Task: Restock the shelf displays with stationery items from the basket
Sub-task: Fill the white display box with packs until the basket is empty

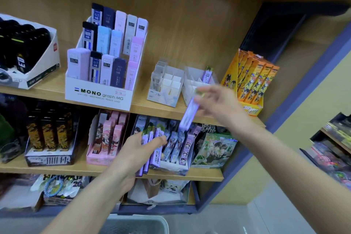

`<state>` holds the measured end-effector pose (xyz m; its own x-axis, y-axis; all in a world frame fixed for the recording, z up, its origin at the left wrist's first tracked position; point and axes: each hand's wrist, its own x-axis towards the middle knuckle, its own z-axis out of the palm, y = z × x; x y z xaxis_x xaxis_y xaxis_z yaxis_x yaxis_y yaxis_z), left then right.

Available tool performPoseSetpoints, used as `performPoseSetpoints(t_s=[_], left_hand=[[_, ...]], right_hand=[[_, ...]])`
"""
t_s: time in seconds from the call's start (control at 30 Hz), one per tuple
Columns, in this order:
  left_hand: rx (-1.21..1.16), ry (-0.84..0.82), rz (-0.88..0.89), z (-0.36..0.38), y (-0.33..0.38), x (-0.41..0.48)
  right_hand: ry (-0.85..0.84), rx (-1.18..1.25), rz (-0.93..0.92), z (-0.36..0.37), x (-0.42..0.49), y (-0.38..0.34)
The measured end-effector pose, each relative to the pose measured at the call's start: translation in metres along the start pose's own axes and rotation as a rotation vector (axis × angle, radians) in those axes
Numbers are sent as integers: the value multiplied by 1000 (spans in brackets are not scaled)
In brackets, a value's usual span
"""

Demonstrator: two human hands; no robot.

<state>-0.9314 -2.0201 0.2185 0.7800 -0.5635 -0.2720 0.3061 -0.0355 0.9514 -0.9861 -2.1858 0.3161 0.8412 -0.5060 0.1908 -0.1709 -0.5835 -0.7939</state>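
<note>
Up on my left: MONO box [98, 95], packed with upright lead cases in blue, pink, white and black. Further left, white carton [52, 51] of black items. Far right, orange cartoon packs [252, 80] in a yellow tray. Lower down: black-gold packs [47, 135], pink box [106, 138], green picture box [214, 148]. Black panel [275, 30] back right. Yellow wall [313, 100], another rack [332, 148] beyond, blurred.
</note>
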Motion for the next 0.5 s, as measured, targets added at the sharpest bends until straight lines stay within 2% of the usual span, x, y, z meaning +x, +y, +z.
performPoseSetpoints(t_s=[0.1, 0.17, 0.27, 0.5], left_hand=[[-46, 17, -76, 0, 3, -1], [-46, 11, -90, 0, 4, 0], [-21, 3, -79, -3, 2, 2], [-67, -11, -50, -10, 3, 7]], right_hand=[[391, -47, -267, -29, 34, -6], [503, -132, -343, -40, 59, -1], [508, -259, -326, -44, 91, 11], [322, -466, -221, -41, 122, 33]])
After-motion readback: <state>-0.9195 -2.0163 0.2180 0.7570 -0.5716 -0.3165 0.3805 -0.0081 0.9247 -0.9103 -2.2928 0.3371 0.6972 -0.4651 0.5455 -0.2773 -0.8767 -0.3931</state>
